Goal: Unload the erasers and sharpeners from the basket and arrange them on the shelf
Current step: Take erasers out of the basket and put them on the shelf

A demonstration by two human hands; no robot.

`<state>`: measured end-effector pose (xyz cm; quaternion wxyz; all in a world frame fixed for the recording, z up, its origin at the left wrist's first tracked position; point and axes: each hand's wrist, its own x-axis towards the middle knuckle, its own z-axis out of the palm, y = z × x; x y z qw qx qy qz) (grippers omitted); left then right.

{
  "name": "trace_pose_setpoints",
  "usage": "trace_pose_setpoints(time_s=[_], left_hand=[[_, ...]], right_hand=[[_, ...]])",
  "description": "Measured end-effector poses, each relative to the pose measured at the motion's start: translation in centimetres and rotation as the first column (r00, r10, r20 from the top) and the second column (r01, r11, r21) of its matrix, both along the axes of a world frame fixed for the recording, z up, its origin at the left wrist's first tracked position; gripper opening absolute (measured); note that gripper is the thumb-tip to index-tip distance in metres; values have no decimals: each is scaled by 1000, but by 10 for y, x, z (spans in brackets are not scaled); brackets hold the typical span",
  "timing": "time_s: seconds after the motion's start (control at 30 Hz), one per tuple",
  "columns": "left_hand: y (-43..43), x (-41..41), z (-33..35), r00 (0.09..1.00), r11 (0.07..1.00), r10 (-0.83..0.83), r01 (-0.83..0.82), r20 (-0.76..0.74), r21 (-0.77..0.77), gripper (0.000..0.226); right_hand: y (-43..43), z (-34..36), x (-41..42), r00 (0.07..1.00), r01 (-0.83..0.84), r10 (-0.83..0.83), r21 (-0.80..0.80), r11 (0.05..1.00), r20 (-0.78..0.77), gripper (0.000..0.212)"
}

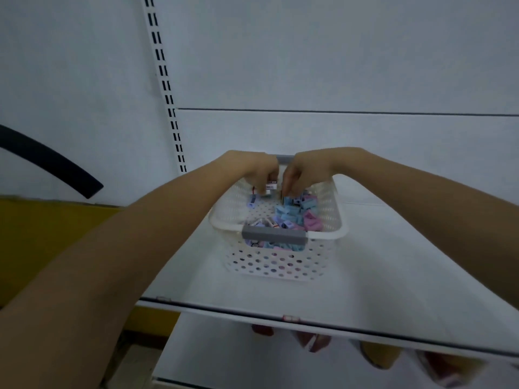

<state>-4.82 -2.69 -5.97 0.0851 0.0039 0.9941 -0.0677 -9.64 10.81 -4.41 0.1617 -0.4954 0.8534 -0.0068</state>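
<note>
1. White metal back panel point(337, 57) fills the upper part of the frame, with a slotted white upright point(164, 80) running down it left of centre
2. White flat shelf board point(393, 262) spans the centre and right; its front edge crosses the lower part of the frame, and blurred pink and tan things point(379, 355) lie on a lower level beneath it
3. Mustard-yellow surface point(42, 234) sits at the left edge, and a black curved bar point(56, 164) slants above it
4. White perforated plastic basket point(275, 265) with grey handle grips stands on the shelf board at the centre of the frame, the near grip point(273, 237) facing the camera
5. Pastel blue, pink and lilac erasers and sharpeners point(295, 217) are heaped inside the basket, mostly on its right side and along the near wall
6. Left hand point(254, 169) reaches over the far end of the basket, its fingers curled down round a small white wrapped piece with a red mark point(271, 187)
7. Right hand point(309, 169) is just beside it, its bunched fingertips point(286, 190) dipped into the blue pieces; whether they pinch one cannot be told
</note>
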Motion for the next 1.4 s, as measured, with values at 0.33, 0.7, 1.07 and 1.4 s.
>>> trace_pose_setpoints(time_s=[0.33,0.7,1.07,1.4], left_hand=[[-3,9,4,997,999,-17,21,-74,50,22],[2,15,8,982,996,-3,21,-187,92,34],[3,23,13,973,992,-14,43,-231,122,30],[2,34,14,969,991,-58,84,-239,100,33]], right_hand=[[-22,-16,35,972,-81,46,146,986,229,31],[-24,-20,51,993,-110,117,190,976,-28,40],[-32,-34,54,966,-214,231,145,966,-119,34],[-34,-35,57,953,-287,299,155,945,-57,39]])
